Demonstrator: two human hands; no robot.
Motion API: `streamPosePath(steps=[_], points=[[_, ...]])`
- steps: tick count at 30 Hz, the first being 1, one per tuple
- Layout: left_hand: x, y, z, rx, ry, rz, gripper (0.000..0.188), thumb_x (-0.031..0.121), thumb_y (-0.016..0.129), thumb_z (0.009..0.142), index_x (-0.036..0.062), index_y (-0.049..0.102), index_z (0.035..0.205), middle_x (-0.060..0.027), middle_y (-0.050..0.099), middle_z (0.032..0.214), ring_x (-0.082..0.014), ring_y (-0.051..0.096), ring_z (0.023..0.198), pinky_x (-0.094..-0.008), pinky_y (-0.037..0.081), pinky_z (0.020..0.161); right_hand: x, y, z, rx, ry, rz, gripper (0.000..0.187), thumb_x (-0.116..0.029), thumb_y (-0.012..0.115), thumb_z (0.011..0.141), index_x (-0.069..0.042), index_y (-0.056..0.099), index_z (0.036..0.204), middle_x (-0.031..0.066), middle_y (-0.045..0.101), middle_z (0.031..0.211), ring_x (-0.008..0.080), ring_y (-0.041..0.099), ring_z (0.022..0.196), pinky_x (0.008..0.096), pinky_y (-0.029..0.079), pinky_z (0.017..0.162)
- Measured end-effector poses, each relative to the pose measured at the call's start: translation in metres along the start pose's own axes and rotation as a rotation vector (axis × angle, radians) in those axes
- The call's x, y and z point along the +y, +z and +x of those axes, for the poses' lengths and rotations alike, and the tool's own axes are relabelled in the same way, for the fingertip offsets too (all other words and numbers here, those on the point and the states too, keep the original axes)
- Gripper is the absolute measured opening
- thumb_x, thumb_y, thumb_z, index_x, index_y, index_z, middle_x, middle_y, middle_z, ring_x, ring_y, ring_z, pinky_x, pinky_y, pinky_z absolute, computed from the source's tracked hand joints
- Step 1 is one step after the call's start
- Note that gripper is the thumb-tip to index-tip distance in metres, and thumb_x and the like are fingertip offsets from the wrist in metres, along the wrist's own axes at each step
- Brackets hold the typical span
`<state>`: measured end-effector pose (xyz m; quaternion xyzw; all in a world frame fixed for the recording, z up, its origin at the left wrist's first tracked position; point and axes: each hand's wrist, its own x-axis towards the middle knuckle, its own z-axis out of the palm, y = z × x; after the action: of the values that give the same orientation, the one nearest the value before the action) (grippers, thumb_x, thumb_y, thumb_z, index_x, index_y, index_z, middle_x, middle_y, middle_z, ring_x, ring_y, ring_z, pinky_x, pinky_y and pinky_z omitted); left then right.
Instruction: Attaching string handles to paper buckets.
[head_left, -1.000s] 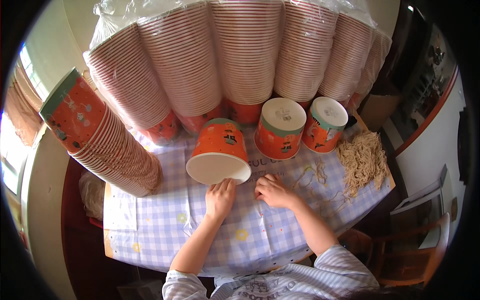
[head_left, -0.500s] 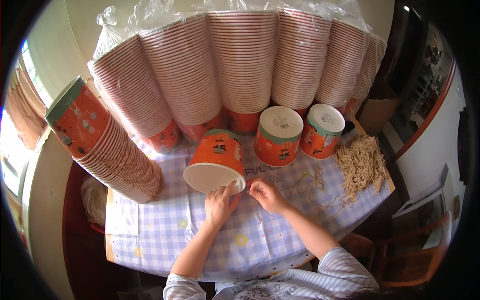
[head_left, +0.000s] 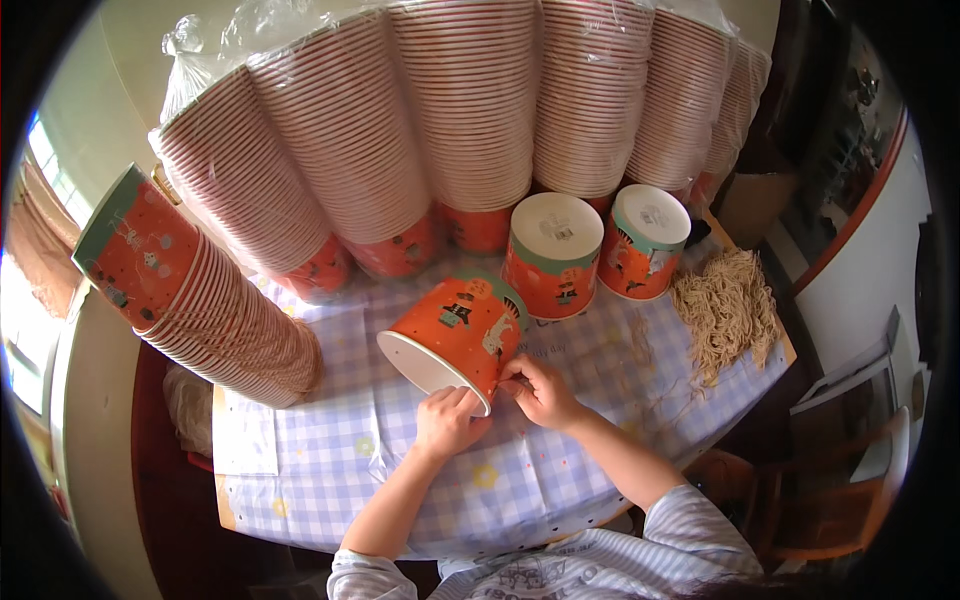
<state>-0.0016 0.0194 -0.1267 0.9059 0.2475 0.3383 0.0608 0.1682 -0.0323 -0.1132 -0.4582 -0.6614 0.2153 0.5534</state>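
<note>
An orange paper bucket (head_left: pixel 455 325) with a green band and printed figures lies tilted on the table, its white-rimmed mouth toward me. My left hand (head_left: pixel 448 422) grips its lower rim, the fingers reaching inside the mouth. My right hand (head_left: pixel 543 395) is closed in a pinch against the outside wall near that rim. Whatever is between those fingertips is too small to make out. Just behind stand two upside-down paper buckets, a nearer one (head_left: pixel 545 285) and a farther right one (head_left: pixel 628 268), their white bottoms up.
Tall wrapped stacks of paper buckets (head_left: pixel 465 110) line the back. A leaning stack of buckets (head_left: pixel 225 320) stands at left. A heap of beige strings (head_left: pixel 728 312) lies at right, with loose strands nearby. The checked tablecloth (head_left: pixel 330 490) covers the table; a wooden chair (head_left: pixel 825 520) stands beyond its right side.
The bucket has turned and shifted right and nearer, its mouth tipping down to the left. My right hand has moved slightly right and now touches its side wall.
</note>
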Motion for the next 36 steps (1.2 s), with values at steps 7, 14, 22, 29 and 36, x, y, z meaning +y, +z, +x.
streamPosePath(steps=[7, 14, 22, 29, 36], points=[[-0.002, 0.003, -0.002, -0.002, -0.011, -0.015, 0.027, 0.014, 0.068, 0.052, 0.0130, 0.055, 0.076, 0.0000, 0.053, 0.064, -0.0175, 0.054, 0.056, -0.0307, 0.045, 0.050, -0.011, -0.006, 0.003, -0.061, -0.035, -0.072, 0.014, 0.002, 0.059, 0.074, -0.004, 0.054, 0.085, 0.0081, 0.055, 0.080, 0.0223, 0.056, 0.071, 0.0291, 0.046, 0.062], [-0.001, 0.001, -0.001, -0.020, -0.012, -0.018, 0.026, 0.014, 0.068, 0.053, 0.0136, 0.056, 0.075, 0.0000, 0.054, 0.065, -0.0174, 0.055, 0.058, -0.0303, 0.045, 0.051, -0.021, -0.008, 0.005, -0.038, -0.058, -0.069, 0.011, 0.000, 0.063, 0.068, -0.005, 0.057, 0.076, 0.0063, 0.057, 0.076, 0.0202, 0.058, 0.068, 0.0278, 0.047, 0.059], [-0.004, 0.003, -0.003, -0.002, -0.034, -0.058, 0.025, 0.013, 0.068, 0.053, 0.0122, 0.056, 0.075, -0.0008, 0.054, 0.064, -0.0187, 0.055, 0.057, -0.0310, 0.045, 0.051, -0.020, -0.011, 0.007, -0.037, -0.034, 0.070, 0.013, 0.005, 0.063, 0.068, -0.003, 0.060, 0.077, 0.0063, 0.059, 0.076, 0.0170, 0.059, 0.070, 0.0266, 0.047, 0.060], [-0.003, 0.004, -0.002, 0.022, -0.032, -0.064, 0.024, 0.012, 0.067, 0.053, 0.0121, 0.057, 0.074, -0.0010, 0.054, 0.064, -0.0188, 0.054, 0.057, -0.0312, 0.045, 0.050, -0.017, -0.011, 0.007, -0.028, -0.042, -0.018, 0.011, 0.000, 0.063, 0.072, -0.004, 0.060, 0.082, 0.0062, 0.060, 0.079, 0.0199, 0.059, 0.071, 0.0291, 0.048, 0.061], [-0.003, 0.003, -0.002, 0.020, -0.030, -0.064, 0.023, 0.013, 0.067, 0.053, 0.0130, 0.057, 0.073, -0.0008, 0.054, 0.063, -0.0187, 0.054, 0.056, -0.0311, 0.045, 0.050, -0.019, -0.011, 0.007, -0.015, -0.108, -0.114, 0.013, -0.001, 0.068, 0.067, -0.005, 0.061, 0.077, 0.0037, 0.060, 0.076, 0.0175, 0.059, 0.068, 0.0280, 0.048, 0.059]])
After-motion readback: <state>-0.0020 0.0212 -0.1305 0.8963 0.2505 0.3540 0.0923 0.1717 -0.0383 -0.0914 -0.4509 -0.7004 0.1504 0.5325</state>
